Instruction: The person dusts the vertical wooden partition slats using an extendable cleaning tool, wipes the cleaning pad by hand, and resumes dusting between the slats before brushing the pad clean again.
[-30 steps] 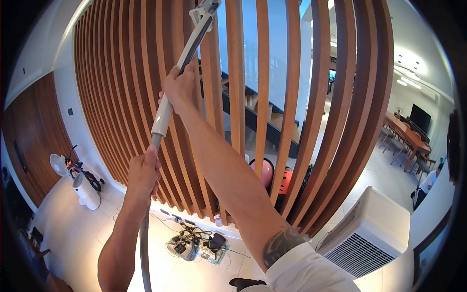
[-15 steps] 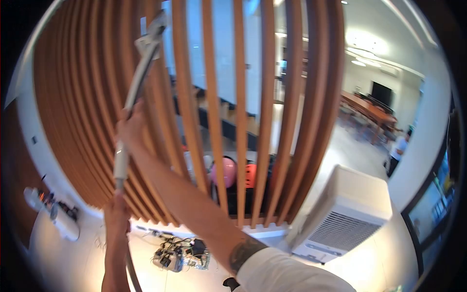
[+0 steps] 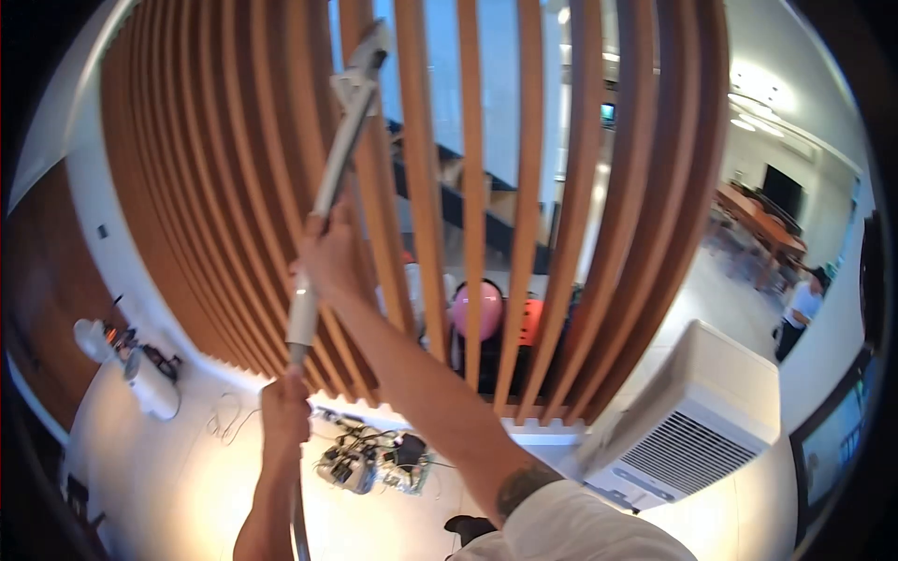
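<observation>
A long pale vacuum-like wand (image 3: 340, 168) slants up in front of the brown wooden slats (image 3: 253, 187). Its narrow head reaches near the top of the view, close to a slat; whether it touches cannot be made out. My right hand (image 3: 327, 257) is wrapped round the wand's handle at mid-length. Lower down, my left hand (image 3: 284, 408) is closed round the grey hose (image 3: 299, 510) just below the handle's end. The hose runs down out of view beside my left forearm.
A white boxy appliance (image 3: 697, 421) stands at the right. Tangled cables and adapters (image 3: 360, 458) lie on the floor below the slats. At left are a white fan-like device (image 3: 150, 383) and a small bike. A person (image 3: 801, 309) is near a long table (image 3: 762, 224).
The view swung right, then partly back left. Both hands and the wand sit lower in view than a second ago, with the same grips. The person at the right shows more fully.
</observation>
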Available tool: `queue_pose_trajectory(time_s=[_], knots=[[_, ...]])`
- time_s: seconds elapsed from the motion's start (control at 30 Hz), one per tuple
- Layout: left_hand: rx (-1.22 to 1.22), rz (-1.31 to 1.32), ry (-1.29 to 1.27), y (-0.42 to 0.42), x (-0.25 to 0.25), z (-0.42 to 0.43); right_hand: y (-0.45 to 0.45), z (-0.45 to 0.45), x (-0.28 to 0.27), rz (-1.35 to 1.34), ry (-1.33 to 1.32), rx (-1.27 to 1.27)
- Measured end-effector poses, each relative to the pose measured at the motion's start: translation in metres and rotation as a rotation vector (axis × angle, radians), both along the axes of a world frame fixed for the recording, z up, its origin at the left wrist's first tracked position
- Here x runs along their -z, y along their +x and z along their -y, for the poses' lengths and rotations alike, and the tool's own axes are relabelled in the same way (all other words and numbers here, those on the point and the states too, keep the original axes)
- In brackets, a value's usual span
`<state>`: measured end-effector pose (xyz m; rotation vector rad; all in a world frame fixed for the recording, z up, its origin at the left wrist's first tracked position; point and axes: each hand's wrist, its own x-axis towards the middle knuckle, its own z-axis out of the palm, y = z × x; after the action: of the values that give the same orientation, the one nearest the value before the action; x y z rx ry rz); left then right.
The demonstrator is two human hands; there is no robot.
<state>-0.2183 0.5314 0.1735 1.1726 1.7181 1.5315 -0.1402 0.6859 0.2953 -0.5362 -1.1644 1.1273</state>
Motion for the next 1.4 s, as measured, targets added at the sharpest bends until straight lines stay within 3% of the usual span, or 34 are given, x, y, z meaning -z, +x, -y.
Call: queue_pose_trajectory(time_s=[0.8, 0.93, 1.03, 1.1, 1.13, 1.23, 1.4], knots=[[-0.033, -0.076, -0.094, 0.017, 0.071, 0.028, 0.018, 0.017, 0.084, 0.097, -0.083, 0.011], [0.024, 0.103, -0.134, 0.021, 0.069, 0.038, 0.020, 0.018, 0.099, 0.040, -0.042, -0.034], [0.026, 0.158, -0.181, 0.023, 0.056, 0.045, 0.036, 0.019, 0.099, 0.016, -0.168, -0.169], [0.029, 0.209, -0.210, 0.025, 0.053, 0.050, 0.054, -0.001, 0.112, 0.247, -0.049, -0.077], [0.016, 0.214, -0.206, 0.026, 0.053, 0.052, 0.063, -0.020, 0.116, 0.199, -0.134, -0.064], [0.029, 0.264, -0.264, 0.030, 0.056, 0.058, 0.077, -0.081, 0.086, 0.065, -0.211, 0.074], [0.029, 0.258, -0.275, 0.037, 0.045, 0.055, 0.066, -0.171, 0.018, 0.047, -0.200, -0.194]])
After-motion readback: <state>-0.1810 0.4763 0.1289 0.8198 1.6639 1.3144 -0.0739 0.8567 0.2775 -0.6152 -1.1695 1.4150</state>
